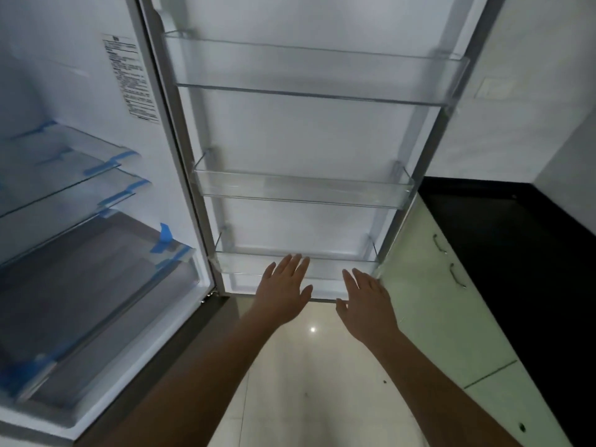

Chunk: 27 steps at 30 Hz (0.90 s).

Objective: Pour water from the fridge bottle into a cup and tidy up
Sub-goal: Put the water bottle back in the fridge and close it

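Both hands, the left hand [285,287] and right hand [366,303], were spread flat and empty, reaching toward the lowest door bin [296,269] of the open fridge door [306,137]. No bottle or cup showed anywhere, so its orientation could not be told; pouring seemingly remained undone.

Head-worn view, looking forward and down, close to fridge door [306,130]

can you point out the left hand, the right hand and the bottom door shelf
left hand [283,290]: head view, back of the hand, fingers straight.
right hand [367,301]: head view, back of the hand, fingers straight.
bottom door shelf [325,269]: head view, clear front wall, between the hands.
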{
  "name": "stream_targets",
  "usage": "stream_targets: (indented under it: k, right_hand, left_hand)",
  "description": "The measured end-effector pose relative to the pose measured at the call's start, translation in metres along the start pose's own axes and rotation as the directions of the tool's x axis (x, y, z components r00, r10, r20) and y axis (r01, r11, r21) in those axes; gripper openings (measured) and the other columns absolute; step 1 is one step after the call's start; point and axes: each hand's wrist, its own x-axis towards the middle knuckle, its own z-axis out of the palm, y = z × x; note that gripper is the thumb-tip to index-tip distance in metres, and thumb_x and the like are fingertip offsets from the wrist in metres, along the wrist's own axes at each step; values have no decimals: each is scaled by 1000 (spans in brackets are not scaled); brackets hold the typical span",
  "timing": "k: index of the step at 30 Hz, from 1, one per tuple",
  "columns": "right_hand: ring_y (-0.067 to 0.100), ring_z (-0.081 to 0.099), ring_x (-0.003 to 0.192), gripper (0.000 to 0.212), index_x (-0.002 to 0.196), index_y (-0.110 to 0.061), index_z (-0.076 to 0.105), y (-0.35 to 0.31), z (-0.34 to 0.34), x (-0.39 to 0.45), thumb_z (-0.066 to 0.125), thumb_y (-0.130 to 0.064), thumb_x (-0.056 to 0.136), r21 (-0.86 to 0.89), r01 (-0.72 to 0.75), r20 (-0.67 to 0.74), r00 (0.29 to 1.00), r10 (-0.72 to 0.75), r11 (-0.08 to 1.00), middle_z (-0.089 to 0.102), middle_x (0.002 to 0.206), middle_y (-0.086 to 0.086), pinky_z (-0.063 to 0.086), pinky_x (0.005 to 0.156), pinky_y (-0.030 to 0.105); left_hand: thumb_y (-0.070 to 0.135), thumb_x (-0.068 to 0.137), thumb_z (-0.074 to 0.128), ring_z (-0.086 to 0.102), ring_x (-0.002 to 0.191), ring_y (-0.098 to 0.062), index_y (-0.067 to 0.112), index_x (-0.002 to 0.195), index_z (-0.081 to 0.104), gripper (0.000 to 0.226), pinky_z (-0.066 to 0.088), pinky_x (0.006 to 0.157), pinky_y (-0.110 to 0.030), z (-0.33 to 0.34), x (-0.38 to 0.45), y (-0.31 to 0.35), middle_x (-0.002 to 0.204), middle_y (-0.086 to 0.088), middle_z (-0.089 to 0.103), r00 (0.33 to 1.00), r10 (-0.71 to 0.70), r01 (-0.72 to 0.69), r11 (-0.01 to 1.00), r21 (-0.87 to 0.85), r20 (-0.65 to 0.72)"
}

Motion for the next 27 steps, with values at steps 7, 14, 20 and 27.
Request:
stream_targets:
  k: [7,14,20,27]
  right_hand:
    - [24,11,150,68,156,-19,12,49,18,13,41,-44,99,20,18,38,999,-19,1000,9,164,5,14,120,39]
    - [27,8,150,74,155,-21,17,79,29,45,51,-48,95,40,85,28,996,-86,996,7,164,4,13,121,44]
    - [26,16,149,74,154,-16,22,94,38,65,52,-49,94,7,147,54,988,-147,989,18,162,5,18,121,46]
    - [30,57,125,85,134,-11,58,99,53,47,87,-46,62,-23,239,-83,967,-240,971,59,136,9,39,104,47]
  left_hand:
    - [48,104,30,-12,152,-18,23,158,-5,69,-4,124,-41,37,33,32,166,2,-10,998,-1,-4,997,83,59]
    - [48,104,31,-16,152,-18,23,157,-12,73,-8,123,-42,56,60,49,166,2,-13,995,-83,74,987,142,54]
    - [37,101,43,10,153,-21,22,159,9,68,9,122,-38,59,62,49,164,-2,19,994,-110,112,988,110,-16]
    - [31,100,44,-9,153,-19,19,159,-1,75,6,122,-37,69,36,59,167,0,1,984,-178,179,980,88,-13]
